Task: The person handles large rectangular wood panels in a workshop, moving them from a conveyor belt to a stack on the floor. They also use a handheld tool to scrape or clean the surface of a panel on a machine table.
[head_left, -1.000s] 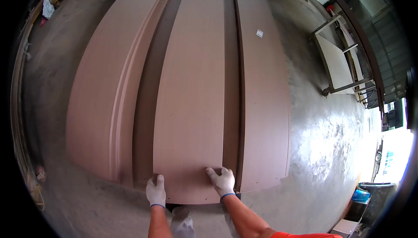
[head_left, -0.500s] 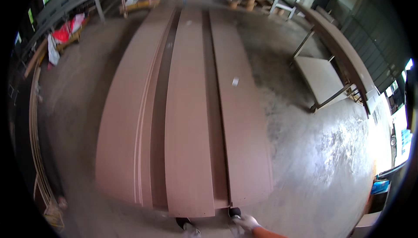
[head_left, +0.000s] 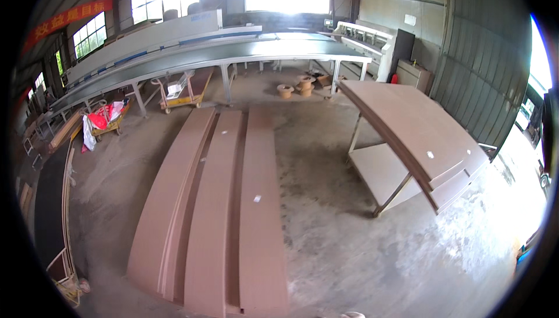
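Only a sliver of my gloved right hand (head_left: 353, 315) shows at the lower edge, and its fingers cannot be made out. It is nearest to the right-hand brown panel (head_left: 262, 230), apart from its near right corner. My left hand is out of view. The long middle panel (head_left: 212, 230) and the left panel (head_left: 166, 213) lie beside it on the floor, running away from me. Darker, lower strips show between these panels. A small white label (head_left: 257, 199) is on the right panel.
At right, brown panels (head_left: 402, 120) lie on a metal-framed cart with a pale lower shelf (head_left: 381, 172). A long machine table (head_left: 204, 60) crosses the back. Yellow trolleys (head_left: 192, 98) and round wooden spools (head_left: 304, 85) stand near it. Dark boards (head_left: 51, 201) line the left.
The view has tilted up and swung right, so the back of the hall and the cart show more. My right hand has dropped almost out of the picture; the shoes have left it.
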Action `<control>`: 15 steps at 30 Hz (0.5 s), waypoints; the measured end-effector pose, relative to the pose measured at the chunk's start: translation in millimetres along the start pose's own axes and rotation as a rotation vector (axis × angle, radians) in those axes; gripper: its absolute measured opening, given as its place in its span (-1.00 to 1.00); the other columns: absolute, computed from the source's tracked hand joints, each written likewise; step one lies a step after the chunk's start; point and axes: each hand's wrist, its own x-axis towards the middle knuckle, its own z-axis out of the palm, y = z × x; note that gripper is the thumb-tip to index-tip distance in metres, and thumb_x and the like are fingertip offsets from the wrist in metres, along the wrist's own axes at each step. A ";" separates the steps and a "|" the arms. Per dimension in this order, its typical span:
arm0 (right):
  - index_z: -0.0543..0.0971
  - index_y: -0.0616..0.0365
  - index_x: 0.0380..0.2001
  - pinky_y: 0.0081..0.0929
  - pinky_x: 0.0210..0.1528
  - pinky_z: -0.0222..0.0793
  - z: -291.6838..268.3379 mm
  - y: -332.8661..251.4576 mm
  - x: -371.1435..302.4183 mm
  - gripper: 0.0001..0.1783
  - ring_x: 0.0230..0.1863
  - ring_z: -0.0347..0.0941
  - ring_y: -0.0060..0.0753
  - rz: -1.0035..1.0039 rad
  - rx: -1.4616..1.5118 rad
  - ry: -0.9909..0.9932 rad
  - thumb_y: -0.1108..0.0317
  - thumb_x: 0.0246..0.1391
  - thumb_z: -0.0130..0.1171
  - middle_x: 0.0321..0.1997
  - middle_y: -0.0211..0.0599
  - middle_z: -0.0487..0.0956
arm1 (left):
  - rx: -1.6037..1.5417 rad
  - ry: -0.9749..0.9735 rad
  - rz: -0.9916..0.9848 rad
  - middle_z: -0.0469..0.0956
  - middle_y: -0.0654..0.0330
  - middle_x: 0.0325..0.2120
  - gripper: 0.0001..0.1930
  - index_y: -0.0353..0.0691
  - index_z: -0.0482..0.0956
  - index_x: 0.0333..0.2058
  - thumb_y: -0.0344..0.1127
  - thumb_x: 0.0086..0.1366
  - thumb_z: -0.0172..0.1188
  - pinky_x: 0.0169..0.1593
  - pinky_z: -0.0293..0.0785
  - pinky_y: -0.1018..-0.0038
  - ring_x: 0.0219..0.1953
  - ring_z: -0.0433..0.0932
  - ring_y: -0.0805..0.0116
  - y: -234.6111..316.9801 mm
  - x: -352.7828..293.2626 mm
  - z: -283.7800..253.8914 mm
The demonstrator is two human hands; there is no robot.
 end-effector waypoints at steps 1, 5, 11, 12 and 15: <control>0.74 0.22 -0.08 -0.36 -0.05 0.53 -34.3 5.0 11.0 -0.56 -0.14 0.63 -0.37 0.030 0.058 0.072 0.12 0.11 0.48 -0.15 -0.24 0.77 | -0.035 -0.041 0.053 0.76 0.04 -0.27 -0.53 -0.07 0.80 -0.20 0.14 0.39 0.05 0.01 0.59 0.08 -0.09 0.70 -0.05 43.0 -3.5 14.4; 0.75 0.25 -0.26 -0.27 -0.24 0.51 -134.0 15.3 92.1 -0.62 -0.35 0.56 -0.36 0.048 0.245 0.231 0.10 0.10 0.47 -0.33 -0.26 0.74 | -0.115 -0.285 0.316 0.76 0.05 -0.29 -0.54 -0.09 0.79 -0.22 0.15 0.38 0.08 -0.01 0.59 0.09 -0.10 0.71 -0.03 217.1 -33.0 70.6; 0.71 0.36 -0.14 -0.29 -0.11 0.53 -206.7 -102.1 222.8 -0.57 -0.19 0.65 -0.16 -0.039 0.370 -0.024 0.15 0.15 0.43 -0.24 -0.10 0.73 | -0.162 -0.424 0.365 0.77 0.08 -0.25 -0.54 -0.16 0.77 -0.16 0.13 0.35 0.18 -0.02 0.62 0.21 -0.12 0.72 0.08 415.0 5.4 78.4; 0.68 0.40 -0.07 -0.34 -0.09 0.54 -218.3 -124.3 245.5 -0.56 -0.13 0.66 -0.17 -0.008 0.486 -0.131 0.21 0.17 0.43 -0.18 -0.08 0.73 | -0.139 -0.366 0.328 0.77 0.09 -0.23 -0.54 -0.16 0.77 -0.14 0.12 0.36 0.19 0.00 0.62 0.25 -0.12 0.72 0.10 443.1 42.6 89.1; 0.66 0.49 -0.10 -0.47 -0.25 0.49 -259.2 -127.4 358.6 -0.65 -0.29 0.58 -0.43 -0.107 0.817 -0.001 0.50 0.08 0.46 -0.30 -0.28 0.68 | -0.328 -0.392 0.028 0.76 0.08 -0.22 -0.53 -0.17 0.75 -0.11 0.12 0.36 0.20 -0.05 0.64 0.27 -0.19 0.72 0.13 534.8 111.8 83.6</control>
